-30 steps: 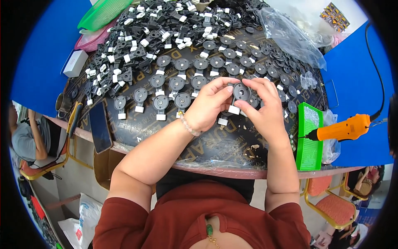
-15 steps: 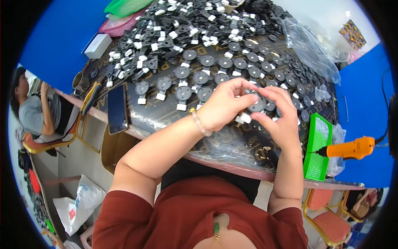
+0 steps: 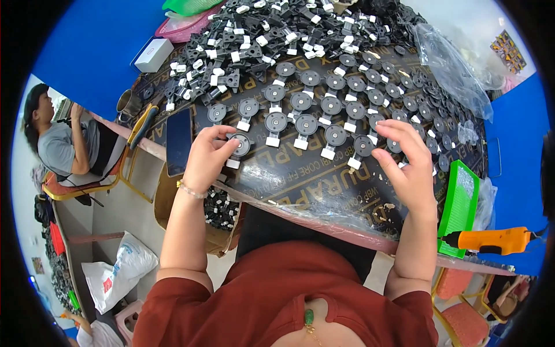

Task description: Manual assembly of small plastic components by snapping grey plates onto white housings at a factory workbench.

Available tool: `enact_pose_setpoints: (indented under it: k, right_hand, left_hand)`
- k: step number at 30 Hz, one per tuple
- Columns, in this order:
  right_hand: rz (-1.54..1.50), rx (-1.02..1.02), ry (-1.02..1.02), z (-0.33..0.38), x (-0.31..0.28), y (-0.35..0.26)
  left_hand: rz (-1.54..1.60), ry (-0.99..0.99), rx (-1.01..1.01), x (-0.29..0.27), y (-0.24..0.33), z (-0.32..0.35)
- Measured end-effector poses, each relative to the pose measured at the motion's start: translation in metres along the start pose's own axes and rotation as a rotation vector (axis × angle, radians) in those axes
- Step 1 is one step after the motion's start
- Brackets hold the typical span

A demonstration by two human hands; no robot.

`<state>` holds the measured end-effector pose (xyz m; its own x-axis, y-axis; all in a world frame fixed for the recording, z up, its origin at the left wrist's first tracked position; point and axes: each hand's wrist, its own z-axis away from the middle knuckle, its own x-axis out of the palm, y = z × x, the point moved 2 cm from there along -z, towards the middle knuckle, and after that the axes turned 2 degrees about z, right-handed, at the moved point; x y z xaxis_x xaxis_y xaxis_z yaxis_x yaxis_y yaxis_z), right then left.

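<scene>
Several rows of dark grey round discs with white tabs (image 3: 300, 102) lie on the black printed board. At the left end of the front row, my left hand (image 3: 209, 159) has its thumb and fingers closed at the edge of a grey disc with a white tab (image 3: 242, 146), which rests on the board. My right hand (image 3: 409, 165) is at the right end of that row, thumb and fingers curved and apart. Just left of its fingertips lies another grey disc (image 3: 363, 145), its white tab pointing toward me.
A big heap of black parts with white ends (image 3: 277, 34) covers the far side, with loose discs (image 3: 442, 124) at right. A phone (image 3: 179, 141) lies at left. A green tray (image 3: 459, 202) and an orange electric screwdriver (image 3: 491, 240) are at right. A seated person (image 3: 63, 139) is at left.
My hands were together over a disc at the right; now they are apart. My left hand has moved left to the row's other end. The view has shifted slightly.
</scene>
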<state>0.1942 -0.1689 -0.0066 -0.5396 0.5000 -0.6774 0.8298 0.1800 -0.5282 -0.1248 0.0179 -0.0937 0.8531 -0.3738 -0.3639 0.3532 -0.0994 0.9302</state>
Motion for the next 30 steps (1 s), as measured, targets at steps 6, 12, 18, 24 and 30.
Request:
enact_pose_setpoints:
  k: [6,12,18,24,30]
  right_hand:
    - [0.013,0.034,-0.009,0.001,-0.001,0.001]
    - [0.024,0.044,0.015,-0.001,-0.004,0.003]
    - [0.014,0.052,0.009,-0.002,-0.002,0.007]
    - [0.026,0.052,0.029,-0.002,-0.004,0.015]
    - [0.057,0.072,0.066,-0.002,-0.013,0.014]
  left_hand:
    - [-0.466,0.121,0.187,0.002,0.033,-0.008]
    - [-0.722,0.227,0.603,-0.001,0.080,-0.058]
    - [-1.107,0.165,0.866,0.034,0.073,-0.148]
    - [-1.302,0.186,0.823,0.034,0.075,-0.163]
    - [-1.001,0.169,0.686,-0.001,0.084,-0.156]
